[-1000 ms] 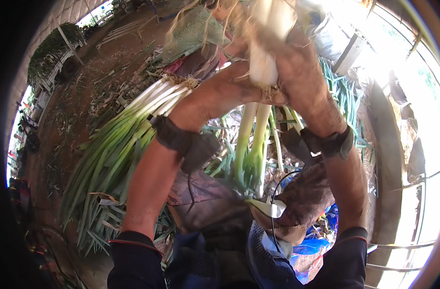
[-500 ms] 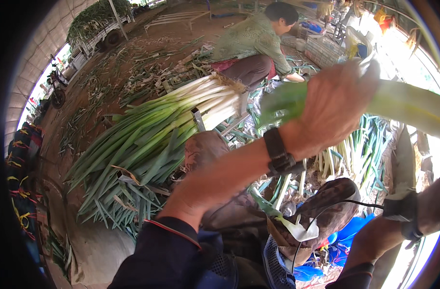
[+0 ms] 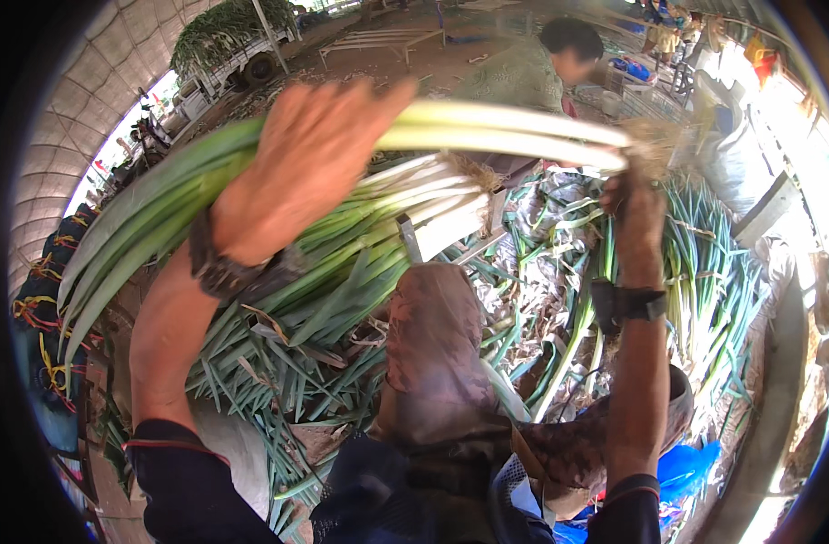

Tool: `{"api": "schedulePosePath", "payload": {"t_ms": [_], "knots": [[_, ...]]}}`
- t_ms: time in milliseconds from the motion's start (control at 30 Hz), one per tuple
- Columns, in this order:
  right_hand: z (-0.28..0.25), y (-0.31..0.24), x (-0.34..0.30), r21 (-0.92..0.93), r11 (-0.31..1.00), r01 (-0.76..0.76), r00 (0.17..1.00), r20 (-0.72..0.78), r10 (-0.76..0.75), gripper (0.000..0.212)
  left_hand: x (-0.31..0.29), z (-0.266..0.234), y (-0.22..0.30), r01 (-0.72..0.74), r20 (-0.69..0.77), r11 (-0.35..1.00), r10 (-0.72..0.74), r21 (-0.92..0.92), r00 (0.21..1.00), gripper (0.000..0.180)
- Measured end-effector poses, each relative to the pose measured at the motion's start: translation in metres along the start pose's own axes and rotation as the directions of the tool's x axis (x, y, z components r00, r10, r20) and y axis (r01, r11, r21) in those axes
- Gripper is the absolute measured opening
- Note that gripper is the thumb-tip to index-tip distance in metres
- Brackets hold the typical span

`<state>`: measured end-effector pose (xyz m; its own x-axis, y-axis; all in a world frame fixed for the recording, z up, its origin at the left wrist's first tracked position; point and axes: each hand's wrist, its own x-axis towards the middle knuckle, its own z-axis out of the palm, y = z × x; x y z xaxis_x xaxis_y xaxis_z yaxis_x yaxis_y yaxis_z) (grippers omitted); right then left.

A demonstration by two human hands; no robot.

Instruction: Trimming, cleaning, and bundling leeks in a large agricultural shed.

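A bunch of a few long green onions [image 3: 487, 127] is stretched crosswise in front of me, leaves to the left and roots to the right. My left hand [image 3: 310, 163] is closed around the stalks where green turns to white. At the root end my right hand [image 3: 636, 204] looks closed on the bunch, though its fingers are dark and partly blurred. Below the held bunch, a large pile of green onions [image 3: 342, 245] lies on a metal rack [image 3: 408, 238], white ends toward the right.
More green onions [image 3: 704, 263] lie on the right among loose peelings [image 3: 550, 240]. Another person [image 3: 523, 77] crouches ahead, partly behind the bunch. A white sack [image 3: 732, 150] stands at the far right. Blue plastic [image 3: 686, 471] lies by my right leg, and a loaded truck [image 3: 242, 54] is behind.
My left hand has swung left with the green onions, whose root end now shows. My right hand has come in from the right edge to the roots. The view has shifted slightly.
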<state>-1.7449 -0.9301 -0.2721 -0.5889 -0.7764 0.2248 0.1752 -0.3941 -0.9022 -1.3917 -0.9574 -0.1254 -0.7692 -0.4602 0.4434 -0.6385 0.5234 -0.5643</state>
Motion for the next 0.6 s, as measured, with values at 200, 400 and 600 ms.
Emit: {"api": "schedulePosePath", "payload": {"t_ms": [200,400,600], "knots": [[-0.007,0.120,0.027,0.320,0.919,-0.232,0.970,0.143,0.196,0.010,-0.059,0.005,-0.027,0.165,0.436,0.981,-0.106,-0.098,0.894,0.074],[-0.080,0.176,0.008,0.136,0.894,-0.427,0.902,-0.004,0.431,0.036,-0.117,0.042,-0.086,0.244,0.532,0.969,-0.192,-0.029,0.825,0.069],[-0.093,0.227,-0.018,-0.023,0.873,-0.486,0.872,0.044,0.487,0.046,-0.123,0.128,-0.081,0.276,0.628,0.961,-0.206,-0.015,0.751,0.070]]}}
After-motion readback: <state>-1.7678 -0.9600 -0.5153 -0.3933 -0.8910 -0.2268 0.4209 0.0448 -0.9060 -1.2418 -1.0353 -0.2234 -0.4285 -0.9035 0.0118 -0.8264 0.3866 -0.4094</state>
